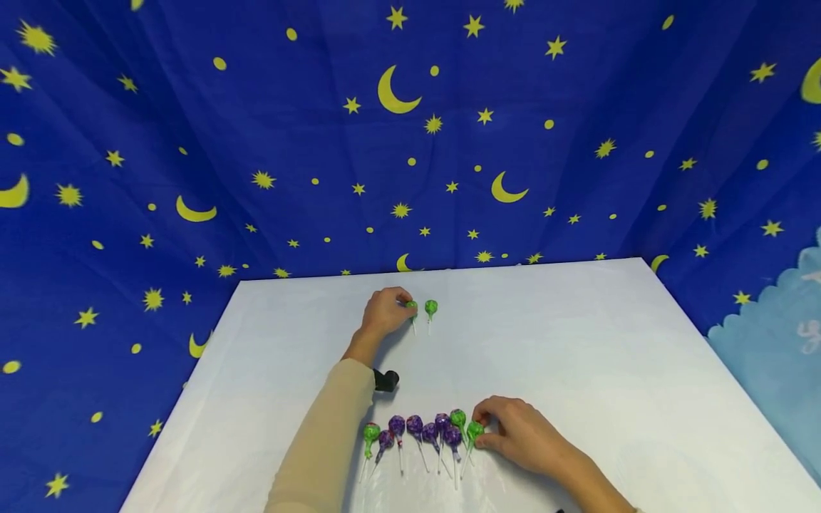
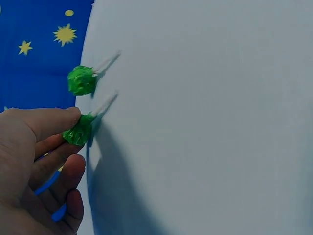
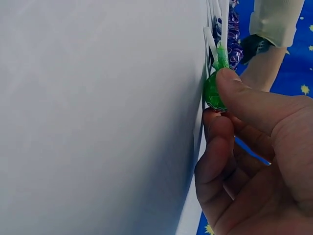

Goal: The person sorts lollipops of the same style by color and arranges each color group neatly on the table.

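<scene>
At the centre of the head view, the left hand (image 1: 385, 312) reaches to the far part of the white table (image 1: 577, 370) — its fingers (image 2: 54, 122) pinch the head of a green lollipop (image 1: 412, 308), which lies on the table. Just right of it lies a second green lollipop (image 1: 431, 308), apart from the hand. At the lower middle of the frame, a row of purple and green lollipops (image 1: 417, 431) lies side by side, sticks pointing toward the bottom edge. At the row's right end, the right hand (image 1: 522, 438) — thumb and curled fingers (image 3: 217, 142) — pinches another green lollipop (image 1: 474, 430) there. A blue cloth with yellow stars and moons (image 1: 256, 142) fills the upper frame.
</scene>
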### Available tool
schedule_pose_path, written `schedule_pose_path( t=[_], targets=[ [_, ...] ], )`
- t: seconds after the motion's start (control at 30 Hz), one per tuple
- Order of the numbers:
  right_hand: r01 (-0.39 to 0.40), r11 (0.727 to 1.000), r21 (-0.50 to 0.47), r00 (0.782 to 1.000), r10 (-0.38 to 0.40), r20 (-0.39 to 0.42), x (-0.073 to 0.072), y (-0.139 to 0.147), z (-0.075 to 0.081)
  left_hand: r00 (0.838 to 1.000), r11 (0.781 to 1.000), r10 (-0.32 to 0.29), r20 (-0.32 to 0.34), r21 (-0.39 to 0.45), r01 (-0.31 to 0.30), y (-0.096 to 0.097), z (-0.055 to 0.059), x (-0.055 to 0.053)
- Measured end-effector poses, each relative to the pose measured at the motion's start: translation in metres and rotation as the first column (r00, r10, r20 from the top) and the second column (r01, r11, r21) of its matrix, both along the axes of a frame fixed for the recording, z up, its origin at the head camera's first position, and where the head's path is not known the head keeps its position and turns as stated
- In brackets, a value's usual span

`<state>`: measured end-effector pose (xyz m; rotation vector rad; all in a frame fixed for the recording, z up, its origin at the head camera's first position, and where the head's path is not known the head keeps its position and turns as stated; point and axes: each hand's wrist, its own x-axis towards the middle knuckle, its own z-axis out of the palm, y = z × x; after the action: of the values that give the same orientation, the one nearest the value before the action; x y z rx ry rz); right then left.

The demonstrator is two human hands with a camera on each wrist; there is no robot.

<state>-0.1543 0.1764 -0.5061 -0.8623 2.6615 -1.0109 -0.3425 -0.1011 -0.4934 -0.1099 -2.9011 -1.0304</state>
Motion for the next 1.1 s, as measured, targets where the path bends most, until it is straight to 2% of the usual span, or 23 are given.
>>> schedule_pose_path(
  t=[0.1, 0.37, 0.6, 0.73, 0.9, 1.1],
  targets=[
    [-0.001, 1.000, -0.015, 1.000, 0.001, 0.027, 0.001, 0.001, 0.000, 1.000, 1.000, 0.002, 0.005, -0.021, -0.002, 0.003, -0.003, 0.000],
    [-0.003, 1.000, -0.004, 1.000, 0.003, -0.010, 0.001, 0.000, 0.001, 1.000, 1.000, 0.014, -0.001, 0.016, -0.014, 0.007, -0.003, -0.001],
    [0.000, 1.000, 0.003, 1.000, 0.000, 0.002, 0.002, 0.000, -0.001, 1.000, 1.000, 0.011, 0.011, 0.021, -0.011, 0.009, -0.004, -0.001],
    [0.001, 1.000, 0.003, 1.000, -0.001, 0.005, 0.001, 0.001, -0.001, 1.000, 0.999, 0.023, 0.001, 0.030, -0.023, 0.011, -0.005, -0.003],
    [0.011, 1.000, -0.001, 1.000, -0.011, 0.023, 0.000, 0.002, 0.000, 1.000, 0.999, 0.006, -0.011, 0.051, -0.005, 0.012, -0.006, -0.004],
    [0.002, 0.999, -0.033, 0.999, 0.000, 0.049, -0.001, 0.001, -0.002, 0.999, 0.998, 0.017, -0.031, 0.054, -0.016, 0.010, -0.009, -0.002]
  ],
)
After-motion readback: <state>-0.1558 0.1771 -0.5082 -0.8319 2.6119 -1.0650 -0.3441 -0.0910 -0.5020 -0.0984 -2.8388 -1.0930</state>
